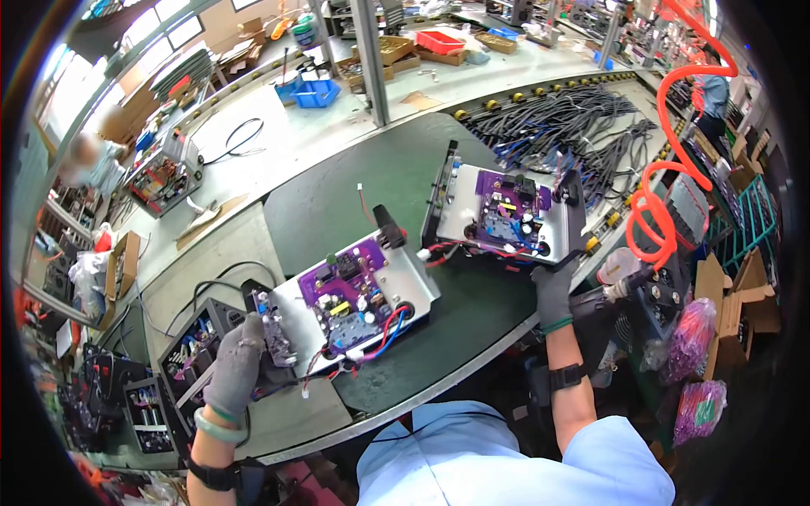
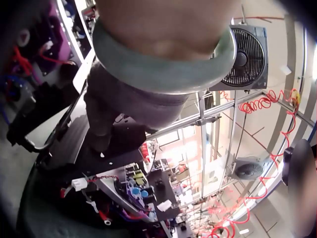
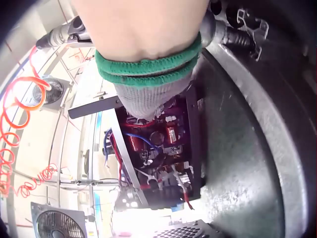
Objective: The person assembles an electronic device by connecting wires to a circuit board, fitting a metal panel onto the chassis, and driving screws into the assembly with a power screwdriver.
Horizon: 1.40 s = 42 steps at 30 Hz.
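The near tray (image 1: 415,284) is gripped by the curled left hand (image 1: 232,371), the far tray (image 1: 456,198) touched by the right hand (image 1: 553,295) (finger curl unclear). Positioning seems underway; steadiness is needed.

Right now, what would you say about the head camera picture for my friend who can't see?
A person's gray-gloved left hand grips the end of a metal tray with a purple circuit board, while the right hand is at the edge of a second tray with another board. Around the dark green tabletop is a busy workshop.
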Tool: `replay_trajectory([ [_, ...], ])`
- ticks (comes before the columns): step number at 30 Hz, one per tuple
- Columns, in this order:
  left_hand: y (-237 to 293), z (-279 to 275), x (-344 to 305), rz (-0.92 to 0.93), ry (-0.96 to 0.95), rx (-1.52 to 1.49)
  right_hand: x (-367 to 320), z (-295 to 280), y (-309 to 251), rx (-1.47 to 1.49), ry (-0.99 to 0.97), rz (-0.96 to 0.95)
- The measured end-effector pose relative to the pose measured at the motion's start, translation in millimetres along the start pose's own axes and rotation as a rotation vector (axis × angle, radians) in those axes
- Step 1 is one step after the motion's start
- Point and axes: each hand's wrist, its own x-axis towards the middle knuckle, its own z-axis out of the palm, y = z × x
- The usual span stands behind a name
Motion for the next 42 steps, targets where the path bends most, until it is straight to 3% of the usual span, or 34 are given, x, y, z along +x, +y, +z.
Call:
replay_trajectory([
  [2, 7.2, 14.0, -5.3, -0.074, 0.041, -0.21, 24.0, 13.4, 8.2, -0.388, 0.155, -0.221],
  [4, 14.7, 26.9, -15.2, -0.064, 0.103, -0.326, 70.8, 21.0, 75.4, -0.868, 0.24, -0.29],
  [5, 3.9, 17.4, -19.0, -0.042, 0.034, -0.326, 74.0, 39.2, 56.3, -0.865, 0.219, -0.282],
  [6, -1.9, 17.6, -29.2, -0.051, 0.045, -0.32, 86.8, 57.9, 31.2, -0.288, 0.221, -0.025],
  [8, 9.0, 33.1, -46.0, 0.123, 0.203, -0.4, 105.5, 88.2, -22.1, 0.87, 0.198, 0.466],
  [9, 1.6, 35.5, -47.4, -0.039, 0.177, -0.404, 115.8, 91.9, -18.1, 0.873, 0.193, 0.46],
  [12, -46.8, 70.7, -72.1, 0.139, 0.29, -0.375, 141.2, 69.4, -1.3, 0.952, 0.036, 0.487],
  [14, -72.1, 91.0, -77.0, 0.086, 0.223, -0.231, 138.0, 44.1, -7.4, -0.131, 0.013, -0.237],
  [15, -76.8, 100.7, -75.3, 0.019, 0.149, -0.072, 138.1, 35.4, -5.0, 0.076, 0.126, -0.15],
  [16, -76.0, 116.1, -70.0, 0.003, 0.183, -0.145, 135.6, 27.5, 0.1, 0.281, 0.239, -0.052],
  [18, -158.1, 140.1, -36.1, 0.229, 0.313, 0.426, 78.6, 31.9, -84.4, 0.265, 0.322, -0.362],
  [19, -167.5, 146.6, -16.7, 0.238, 0.323, 0.421, 55.8, 36.2, -129.5, 0.322, 0.265, -0.443],
  [20, -172.4, 152.8, -0.8, 0.364, 0.386, 0.28, 34.9, 38.8, -169.0, 0.374, 0.209, -0.521],
  [21, -171.7, 157.0, 8.2, 0.489, 0.447, 0.136, 17.9, 39.5, -204.0, 0.361, -0.039, -0.55],
  [23, -159.4, 158.8, 14.3, 0.464, 0.474, -0.036, 4.2, 54.1, -240.8, 0.274, -0.517, -0.572],
  [24, -150.7, 157.6, 16.7, 0.431, 0.494, -0.206, 8.1, 68.9, -256.1, 0.198, -0.744, -0.567],
  [26, -146.5, 149.0, 14.5, 0.495, 0.49, -0.145, 3.9, 124.0, -267.9, 0.1, -1.012, -0.325],
  [29, -160.8, 148.4, 9.5, 0.245, 0.371, -0.086, 22.6, 198.3, -240.7, -0.467, -1.133, -0.104],
  [32, -133.7, 147.8, -5.3, 0.41, 0.448, -0.199, 21.5, 231.7, -236.5, -0.501, -1.116, -0.016],
  [35, -138.3, 152.8, -25.9, 0.42, 0.406, -0.041, 18.1, 256.2, -206.5, -0.748, -1.235, 0.019],
  [40, -143.5, 152.9, -31.6, 0.367, 0.28, -0.061, -13.5, 215.8, -234.4, -0.387, -1.329, 0.202],
  [42, -120.7, 139.1, -39.8, 0.446, 0.303, 0.092, -10.3, 203.1, -239.4, -0.246, -1.446, 0.262],
])
